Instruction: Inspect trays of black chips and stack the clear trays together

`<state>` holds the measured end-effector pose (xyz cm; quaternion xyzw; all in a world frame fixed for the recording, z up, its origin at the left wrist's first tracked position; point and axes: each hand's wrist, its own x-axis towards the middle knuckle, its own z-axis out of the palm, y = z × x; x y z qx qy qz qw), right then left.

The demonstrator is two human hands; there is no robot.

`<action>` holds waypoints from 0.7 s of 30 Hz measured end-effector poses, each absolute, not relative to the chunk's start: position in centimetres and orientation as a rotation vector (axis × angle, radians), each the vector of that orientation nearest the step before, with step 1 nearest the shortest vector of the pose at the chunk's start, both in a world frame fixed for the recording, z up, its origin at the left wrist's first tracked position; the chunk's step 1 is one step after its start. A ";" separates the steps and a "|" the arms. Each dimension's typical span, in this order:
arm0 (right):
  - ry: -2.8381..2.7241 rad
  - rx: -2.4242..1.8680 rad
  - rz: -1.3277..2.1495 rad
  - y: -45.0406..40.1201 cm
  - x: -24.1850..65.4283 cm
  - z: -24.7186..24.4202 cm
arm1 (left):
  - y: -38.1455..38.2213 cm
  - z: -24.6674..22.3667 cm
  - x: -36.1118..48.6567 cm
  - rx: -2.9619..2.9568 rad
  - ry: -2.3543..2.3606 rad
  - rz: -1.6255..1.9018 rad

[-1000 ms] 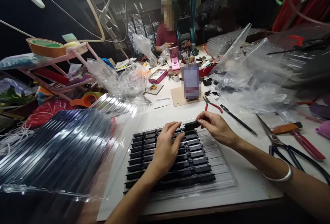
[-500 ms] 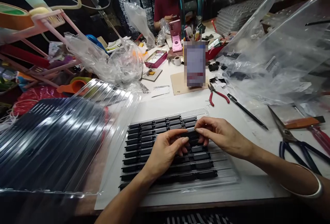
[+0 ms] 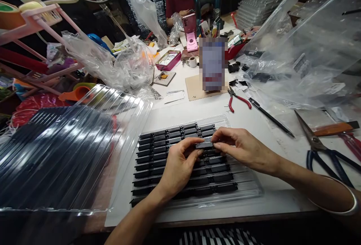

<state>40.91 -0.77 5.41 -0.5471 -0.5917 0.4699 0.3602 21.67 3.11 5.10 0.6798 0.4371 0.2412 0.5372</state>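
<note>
Between the fingertips of both hands is a small black connector [image 3: 205, 145] with a row of fine metal pins along its upper edge. My left hand [image 3: 182, 158] pinches its left end, and my right hand [image 3: 232, 145] pinches the right end. Right below lies a clear plastic tray [image 3: 248, 190] whose grooves hold rows of similar black connectors [image 3: 153, 175]. Part of those rows is hidden under my hands and left forearm.
Left of the tray stand ribbed clear trays [image 3: 64, 154] with dark contents. On the right lie red-handled pliers [image 3: 238, 100], a black pen [image 3: 270, 117] and large scissors [image 3: 324, 147]. A phone-like screen [image 3: 213, 64] stands behind. Across the table sits another person [image 3: 179, 0].
The connector has tipped so that its pins and long side show between my fingertips. My left fingers have shifted slightly up. The whole view has moved a little.
</note>
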 end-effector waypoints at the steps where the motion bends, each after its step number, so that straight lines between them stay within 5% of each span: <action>1: -1.533 -1.410 1.203 -0.8 40.9 5.4 | 3.1 5.1 21.7 1.639 1.041 0.574; 21: -1.595 -1.410 1.197 -1.0 40.9 5.5 | 3.2 5.0 21.7 1.696 0.998 0.601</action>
